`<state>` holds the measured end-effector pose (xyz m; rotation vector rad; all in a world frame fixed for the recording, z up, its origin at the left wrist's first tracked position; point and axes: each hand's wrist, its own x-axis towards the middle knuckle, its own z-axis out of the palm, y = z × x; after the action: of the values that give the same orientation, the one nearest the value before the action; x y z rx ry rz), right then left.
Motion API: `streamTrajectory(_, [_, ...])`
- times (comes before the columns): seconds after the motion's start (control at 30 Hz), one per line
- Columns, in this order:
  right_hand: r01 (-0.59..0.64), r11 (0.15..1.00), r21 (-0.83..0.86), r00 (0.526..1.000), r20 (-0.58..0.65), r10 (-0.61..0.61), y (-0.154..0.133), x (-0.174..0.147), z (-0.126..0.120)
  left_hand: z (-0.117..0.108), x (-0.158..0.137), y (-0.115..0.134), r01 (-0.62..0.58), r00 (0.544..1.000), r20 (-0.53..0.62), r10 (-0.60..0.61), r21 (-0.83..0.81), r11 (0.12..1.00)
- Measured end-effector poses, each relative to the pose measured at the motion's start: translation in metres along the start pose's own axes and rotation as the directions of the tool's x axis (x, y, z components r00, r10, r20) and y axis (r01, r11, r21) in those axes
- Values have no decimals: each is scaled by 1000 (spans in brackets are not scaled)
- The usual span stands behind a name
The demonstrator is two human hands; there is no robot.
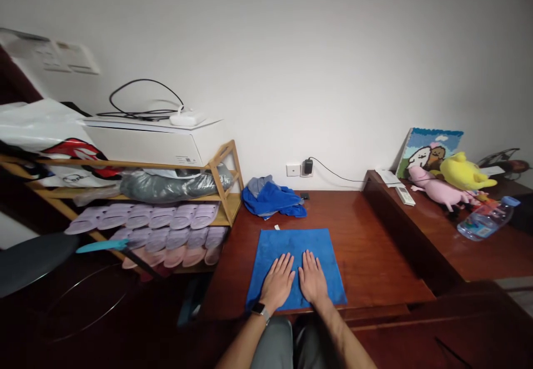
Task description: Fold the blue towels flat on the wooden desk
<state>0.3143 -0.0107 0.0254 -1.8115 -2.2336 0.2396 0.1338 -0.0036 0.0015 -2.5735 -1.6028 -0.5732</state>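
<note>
A blue towel (pixel 297 247) lies spread flat on the dark wooden table (pixel 366 258) in front of me. My left hand (pixel 278 281) and my right hand (pixel 312 279) rest palm down side by side on its near half, fingers spread and holding nothing. A watch sits on my left wrist. At the table's far edge by the wall lies a crumpled pile of blue and grey cloths (pixel 272 198).
A bamboo shelf (pixel 222 177) at the left holds rows of pale slippers, bags and a white box with a cable. A raised side desk (pixel 458 230) at the right carries plush toys, a picture, a remote and a water bottle (pixel 485 219). A charger plugs into the wall socket (pixel 307 166).
</note>
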Motion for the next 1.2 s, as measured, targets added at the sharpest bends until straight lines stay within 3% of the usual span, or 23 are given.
streamTrajectory(0.1, [-25, 1000, -17, 999, 36, 26, 14, -7, -7, 2, -15, -23, 87, 996, -17, -87, 15, 996])
streamTrajectory(0.27, [-117, 990, -76, 993, 22, 119, 62, -16, -17, -5, -48, -74, 197, 979, -71, -193, 55, 979])
streamTrajectory(0.37, [-157, 981, -115, 985, 47, 163, 80, -21, -12, -12, -60, -84, 186, 982, -59, -182, 66, 980])
streamTrajectory(0.43, [-152, 981, -117, 987, 26, 156, 81, -20, -7, -16, -56, -78, 171, 984, -63, -167, 65, 983])
streamTrajectory(0.5, [-117, 989, -87, 993, -43, 114, 73, -12, -4, -19, -39, -62, 157, 984, -94, -152, 49, 986])
streamTrajectory(0.6, [-27, 999, -23, 991, -133, 24, 48, 18, -5, -14, 8, -27, 78, 989, -125, -77, 8, 997])
streamTrajectory(0.7, [27, 1000, 11, 997, -71, -27, 21, 60, -6, 3, 64, 1, 14, 995, -96, -17, -29, 999])
streamTrajectory(0.77, [21, 1000, 15, 1000, 3, -21, 15, 82, -3, 19, 90, 5, 26, 998, -58, -28, -41, 999])
streamTrajectory(0.9, [4, 1000, -19, 999, 32, -4, 46, 96, 1, 37, 95, -34, 92, 996, -15, -93, -30, 995])
streamTrajectory(1.07, [-170, 982, -81, 984, 41, 174, 109, 87, -20, 12, 59, -110, 287, 958, -33, -286, 37, 957])
streamTrajectory(1.13, [-193, 977, -92, 978, 65, 199, 112, 85, -31, -3, 52, -114, 277, 961, -40, -275, 42, 960])
streamTrajectory(1.2, [-190, 977, -100, 980, 47, 196, 95, 78, -36, -14, 49, -93, 229, 972, -67, -226, 37, 973])
